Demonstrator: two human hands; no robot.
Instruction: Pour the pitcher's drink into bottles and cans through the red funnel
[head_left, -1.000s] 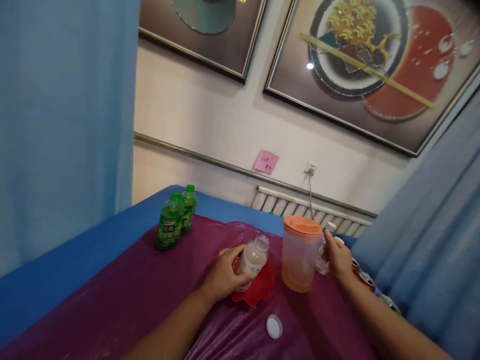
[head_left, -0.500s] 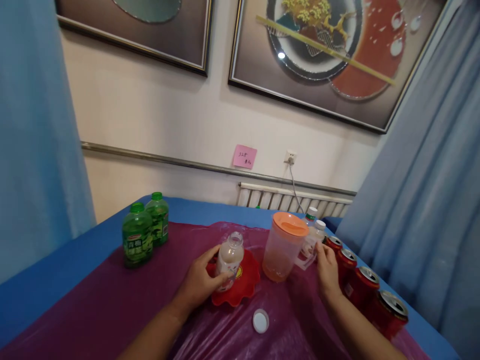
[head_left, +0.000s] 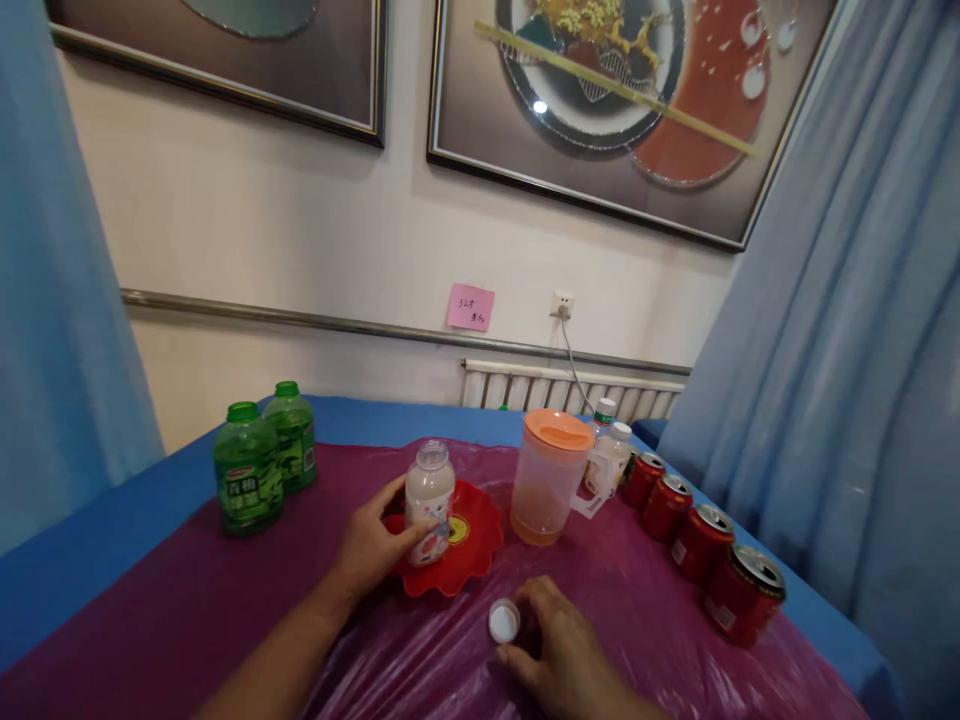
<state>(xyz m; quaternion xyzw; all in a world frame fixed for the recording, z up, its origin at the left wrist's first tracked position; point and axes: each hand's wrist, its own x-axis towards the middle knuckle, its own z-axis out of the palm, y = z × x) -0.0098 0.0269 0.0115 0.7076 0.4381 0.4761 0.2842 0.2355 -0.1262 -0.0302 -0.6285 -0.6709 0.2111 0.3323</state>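
My left hand is closed around a small clear bottle with a printed label and pale contents. Its mouth is uncapped, and it stands upright over the red scalloped plate. Low in front, my right hand has thumb and forefinger at the edges of a white bottle cap, which lies inside up on the purple sheet. Behind the right hand stands a translucent pitcher with an orange lid and a little amber liquid at the bottom.
Two green bottles stand at the left. Two white-capped bottles are behind the pitcher's handle. Several opened red cans line the right side. Purple plastic sheet covers much of the blue table. A radiator is behind.
My right hand has moved from beside the pitcher's handle down and left to the white cap. My left hand keeps hold of the bottle. The whole view has shifted slightly.
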